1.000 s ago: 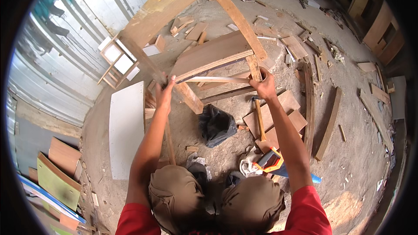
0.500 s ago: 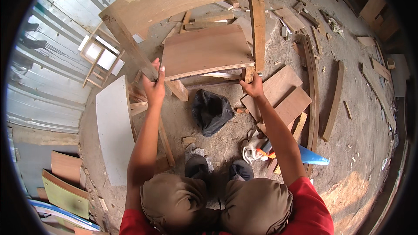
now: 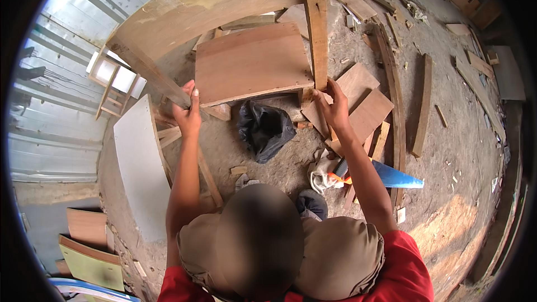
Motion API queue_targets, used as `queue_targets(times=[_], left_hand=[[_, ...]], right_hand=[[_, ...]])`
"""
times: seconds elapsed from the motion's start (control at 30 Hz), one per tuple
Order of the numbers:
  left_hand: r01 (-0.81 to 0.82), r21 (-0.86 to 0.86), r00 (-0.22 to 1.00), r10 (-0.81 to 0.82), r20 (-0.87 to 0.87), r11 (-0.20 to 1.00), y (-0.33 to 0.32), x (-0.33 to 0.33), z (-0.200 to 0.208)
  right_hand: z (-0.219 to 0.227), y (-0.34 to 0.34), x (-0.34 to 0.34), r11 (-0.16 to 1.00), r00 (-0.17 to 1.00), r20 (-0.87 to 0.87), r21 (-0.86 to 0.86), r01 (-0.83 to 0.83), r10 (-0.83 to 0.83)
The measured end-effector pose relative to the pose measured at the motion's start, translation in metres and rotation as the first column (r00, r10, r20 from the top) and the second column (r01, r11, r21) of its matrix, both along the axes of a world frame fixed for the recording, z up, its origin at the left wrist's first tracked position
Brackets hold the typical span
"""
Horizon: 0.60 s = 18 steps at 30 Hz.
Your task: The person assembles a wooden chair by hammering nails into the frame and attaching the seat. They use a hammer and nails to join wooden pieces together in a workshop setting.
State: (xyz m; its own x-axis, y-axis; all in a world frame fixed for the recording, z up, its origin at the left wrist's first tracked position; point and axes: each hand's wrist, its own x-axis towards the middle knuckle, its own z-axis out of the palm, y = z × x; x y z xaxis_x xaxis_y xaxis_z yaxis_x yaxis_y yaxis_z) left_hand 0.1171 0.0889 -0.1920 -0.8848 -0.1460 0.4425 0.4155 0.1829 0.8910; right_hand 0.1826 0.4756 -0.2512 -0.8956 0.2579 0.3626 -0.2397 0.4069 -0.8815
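Observation:
A chair-like wooden frame stands before me, with a plywood panel (image 3: 251,64) low in the middle and a broader plywood board (image 3: 207,11) across its top. My left hand (image 3: 188,113) is closed around the lower part of its slanted left post (image 3: 148,70), thumb pointing up. At the foot of the upright right post (image 3: 315,28), my right hand (image 3: 334,106) grips with thumb and fingers around the wood. A black plastic bag (image 3: 265,131) lies open on the ground just below the panel. Parts of the frame's far side are hidden behind the boards.
A handsaw with a blue blade (image 3: 397,176) lies by my right forearm, near a pale cloth (image 3: 321,172). Plywood offcuts (image 3: 371,113) and long timber strips (image 3: 423,106) litter the right. A white board (image 3: 140,168) leans at left, before a metal sheet wall (image 3: 56,128).
My right hand has shifted its hold, its fingers now higher around the right post's foot. The view has moved slightly. A dark blurred round shape now covers my left knee and shoe.

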Motion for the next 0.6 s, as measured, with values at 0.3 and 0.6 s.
queue_targets(times=[0.3,0.6], left_hand=[[0.016,-0.026,1.000,-0.015,0.026,1.000,-0.029,0.001,0.008],[-0.095,-0.086,0.995,0.098,0.025,0.992,-0.028,-0.001,0.005]], right_hand=[[0.012,-0.007,-0.001,0.989,0.998,0.001,0.137,-0.062,0.063],[0.013,0.001,-0.003,0.981,0.991,0.037,0.146,-0.129,0.125]])
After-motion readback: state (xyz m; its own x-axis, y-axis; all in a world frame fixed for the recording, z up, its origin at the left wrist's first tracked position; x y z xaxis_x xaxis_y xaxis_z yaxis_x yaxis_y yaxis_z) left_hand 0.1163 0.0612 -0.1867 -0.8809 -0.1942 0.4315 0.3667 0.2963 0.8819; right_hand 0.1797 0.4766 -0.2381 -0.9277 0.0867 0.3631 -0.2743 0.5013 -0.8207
